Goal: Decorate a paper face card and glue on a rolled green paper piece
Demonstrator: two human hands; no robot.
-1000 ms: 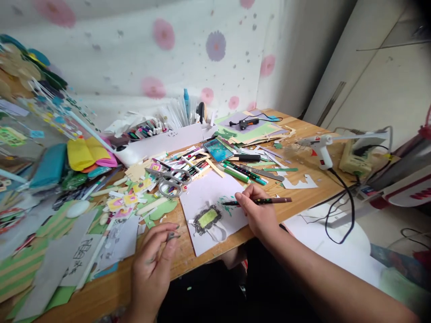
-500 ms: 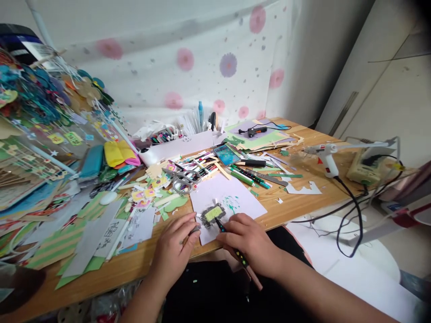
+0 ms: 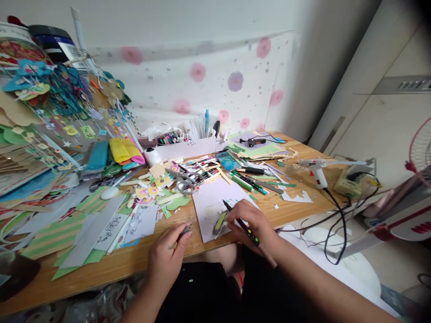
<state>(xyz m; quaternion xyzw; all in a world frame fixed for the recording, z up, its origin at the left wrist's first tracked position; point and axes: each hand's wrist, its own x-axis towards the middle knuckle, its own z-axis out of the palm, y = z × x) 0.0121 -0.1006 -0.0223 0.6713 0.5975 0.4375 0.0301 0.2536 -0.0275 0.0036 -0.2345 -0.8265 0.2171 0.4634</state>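
My right hand (image 3: 254, 224) grips a black dotted marker (image 3: 248, 231), its dark tip pointing up and left over the white sheet (image 3: 205, 197). A small yellow-green piece with a dark border (image 3: 221, 221) is by the right fingertips and looks tilted; whether they pinch it as well I cannot tell. Dark and yellowish smudges and green marks show on the sheet. At the table's front edge, left of the sheet, my left hand (image 3: 170, 251) is closed, thumb and finger pinching a small dark grey piece (image 3: 185, 230) whose kind is unclear.
Scissors (image 3: 189, 180), green markers (image 3: 247, 183) and paper scraps lie beyond the sheet. Striped paper (image 3: 57, 233) covers the left side. At the right stands a white glue gun (image 3: 318, 172) with a trailing black cord (image 3: 343, 224). Hanging paper ornaments (image 3: 67, 94) fill the upper left.
The marker tip has come up off the yellow-green piece, which now looks tilted by the right fingers. My left hand has drawn back left from the sheet. The camera view has shifted.
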